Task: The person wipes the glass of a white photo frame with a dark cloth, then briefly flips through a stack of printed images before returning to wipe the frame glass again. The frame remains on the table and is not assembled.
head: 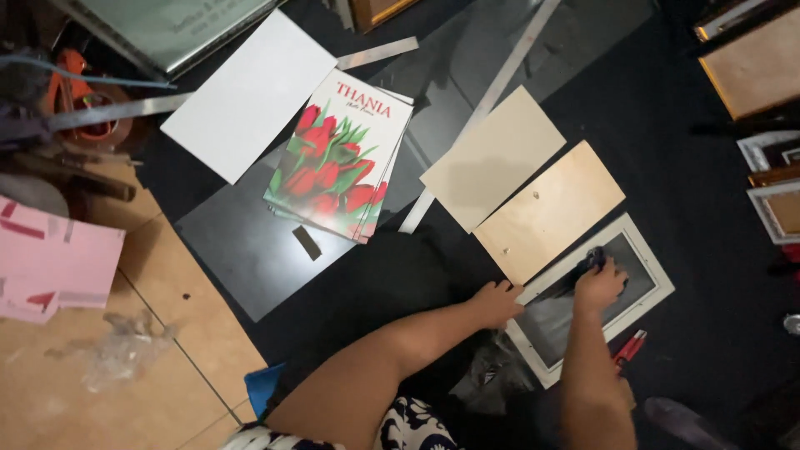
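Floor: tan tiled floor (167, 333) at lower left, seen from above; the person sits or kneels low over the work.
Dark mat: a black covering (667, 167) spreads over most of the floor and carries nearly everything; the room is dim.
Glass sheet: a large dark reflective pane (242, 250) lies flat at the centre-left, under the prints.
White board: a plain white rectangle (250, 92) lies tilted at upper centre-left.
Flower prints: a small stack of prints with red tulips (340, 158) lies just right of the white board, partly on the pane.
Backing boards: a pale cream board (492, 154) overlaps a light wooden board (550, 208), right of centre.
White frame: a white picture frame (658, 279) lies flat just below the wooden board, its grey glass facing up.
Metal strips: long silver strips (508, 75) run diagonally across the mat.
Pink paper: pink sheets (58, 258) at the left edge, above crumpled clear plastic (125, 346).
Other frames: gold and white frames (758, 67) crowd the right edge.
Left hand: the left hand (497, 302) lies open, fingers spread, pressing the frame's left corner.
Right hand: the right hand (598, 283) is closed around a small dark object (595, 257) held against the frame's glass; what it is cannot be told.
Red tool: a red-handled tool (631, 347) lies beside the frame's lower edge.
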